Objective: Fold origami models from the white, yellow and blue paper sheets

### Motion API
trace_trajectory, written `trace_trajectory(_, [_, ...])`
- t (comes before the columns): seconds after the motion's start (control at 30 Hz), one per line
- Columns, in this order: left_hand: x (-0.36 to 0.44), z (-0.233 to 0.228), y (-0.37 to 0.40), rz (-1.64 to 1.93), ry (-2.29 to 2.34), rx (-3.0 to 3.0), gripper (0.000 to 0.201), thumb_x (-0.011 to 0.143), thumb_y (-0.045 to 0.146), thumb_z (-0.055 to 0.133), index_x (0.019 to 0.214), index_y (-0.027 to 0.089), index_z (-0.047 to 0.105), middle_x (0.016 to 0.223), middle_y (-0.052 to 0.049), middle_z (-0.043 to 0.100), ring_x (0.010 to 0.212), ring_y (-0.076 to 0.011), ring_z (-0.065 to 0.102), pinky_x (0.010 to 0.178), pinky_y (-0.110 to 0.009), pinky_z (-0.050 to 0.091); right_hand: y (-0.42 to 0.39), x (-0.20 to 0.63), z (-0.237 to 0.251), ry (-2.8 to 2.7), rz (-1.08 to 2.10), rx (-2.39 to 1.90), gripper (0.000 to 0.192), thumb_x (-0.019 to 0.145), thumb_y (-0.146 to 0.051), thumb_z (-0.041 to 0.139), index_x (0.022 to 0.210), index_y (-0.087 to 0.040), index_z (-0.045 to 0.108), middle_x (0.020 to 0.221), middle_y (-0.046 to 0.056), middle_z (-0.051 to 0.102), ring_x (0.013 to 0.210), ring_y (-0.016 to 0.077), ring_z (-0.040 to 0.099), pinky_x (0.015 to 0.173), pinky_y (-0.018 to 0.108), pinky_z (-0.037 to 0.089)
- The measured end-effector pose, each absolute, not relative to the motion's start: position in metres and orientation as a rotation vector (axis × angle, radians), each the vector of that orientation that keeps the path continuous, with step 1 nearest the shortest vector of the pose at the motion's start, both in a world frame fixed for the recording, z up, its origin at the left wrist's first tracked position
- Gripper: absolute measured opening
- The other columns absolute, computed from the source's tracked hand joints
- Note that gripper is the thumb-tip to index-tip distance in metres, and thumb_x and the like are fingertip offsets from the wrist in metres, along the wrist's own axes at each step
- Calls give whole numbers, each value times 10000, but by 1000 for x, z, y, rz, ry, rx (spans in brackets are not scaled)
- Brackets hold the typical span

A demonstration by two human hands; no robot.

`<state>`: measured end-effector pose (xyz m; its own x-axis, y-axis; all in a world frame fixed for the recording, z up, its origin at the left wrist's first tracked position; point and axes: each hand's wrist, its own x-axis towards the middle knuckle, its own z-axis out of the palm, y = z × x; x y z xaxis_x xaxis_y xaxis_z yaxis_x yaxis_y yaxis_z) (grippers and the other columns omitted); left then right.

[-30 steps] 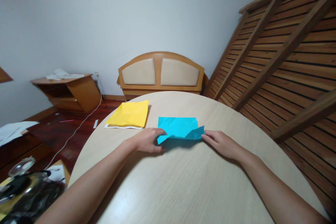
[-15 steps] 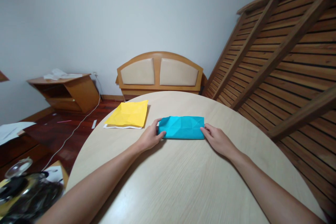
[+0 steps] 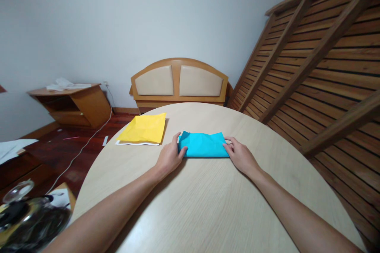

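- Head view, change: half a second ago the blue paper (image 3: 203, 145) lay as a flat, even strip; now its far edge is bunched and wavy. A second ago its near flap was raised off the table.
- Head view, hands: the left hand (image 3: 170, 156) presses the paper's left end, thumb on top, fingers curled round the edge. The right hand (image 3: 241, 155) rests flat, fingers spread, on the right end. Neither lifts it.
- Head view, materials: the blue paper is thin and creased, folded into a narrow rectangle. A yellow sheet (image 3: 143, 129), crumpled, lies just to the left on a white sheet, well apart from the hands.
- Head view, room: the round table (image 3: 208, 205), pale wood-grain, is bare between the paper and the person. Its far rim curves just beyond both sheets, before a padded headboard (image 3: 179, 81).
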<state>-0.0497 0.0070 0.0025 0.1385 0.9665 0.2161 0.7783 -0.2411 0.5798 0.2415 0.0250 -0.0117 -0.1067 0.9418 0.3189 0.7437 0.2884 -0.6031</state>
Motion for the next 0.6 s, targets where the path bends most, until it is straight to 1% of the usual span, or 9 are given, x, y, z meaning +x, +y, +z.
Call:
trace_trajectory(0.1, [-49,0,9,980,1501,1932,766,907,433,609,1528,163,249,1089,-156,702,866,-267,680,778,-380,503,27,242,-14,-1747,539,-1438,420,954,-484,470,1222,-180,580,837,79,768,761,260,710,687,361,499])
trace_trajectory(0.2, [-48,-1,11,1124,1230,1764,812,847,374,698,1502,181,259,1203,-153,667,973,-236,668,839,-366,527,29,242,-12,-1543,698,-1307,464,933,-550,515,1220,-190,566,941,112,777,868,277,731,765,395,550])
trace_trajectory(0.27, [-46,1,12,1189,1093,1667,792,831,372,716,1473,200,286,1220,-134,659,1025,-227,653,872,-362,530,29,242,-8,-1452,786,-1225,499,914,-591,549,1240,-213,551,997,114,775,947,279,730,852,420,559])
trace_trajectory(0.33, [-45,5,12,1241,997,1566,783,825,404,727,1456,225,299,1192,-111,670,1026,-223,653,870,-363,536,27,242,-2,-1444,864,-1151,552,876,-603,618,1273,-229,532,1058,106,768,1005,273,721,938,439,542])
trace_trajectory(0.4, [-46,9,13,1284,920,1479,795,809,426,749,1446,239,313,1154,-98,683,1001,-225,663,845,-363,547,23,240,3,-1471,931,-1082,629,818,-581,712,1303,-232,515,1110,102,759,1031,267,714,973,443,533])
trace_trajectory(0.47, [-47,13,14,1322,899,1426,810,778,428,783,1428,222,346,1123,-98,690,972,-227,672,818,-356,555,20,238,7,-1461,986,-1045,692,769,-565,770,1317,-231,509,1115,100,760,1000,269,721,933,439,561])
trace_trajectory(0.6, [-49,16,16,1338,1041,1377,871,701,440,839,1404,173,399,971,-60,692,894,-216,678,754,-315,553,19,235,11,-1346,1032,-1076,738,714,-564,811,1310,-243,518,1027,88,780,856,284,743,769,434,619])
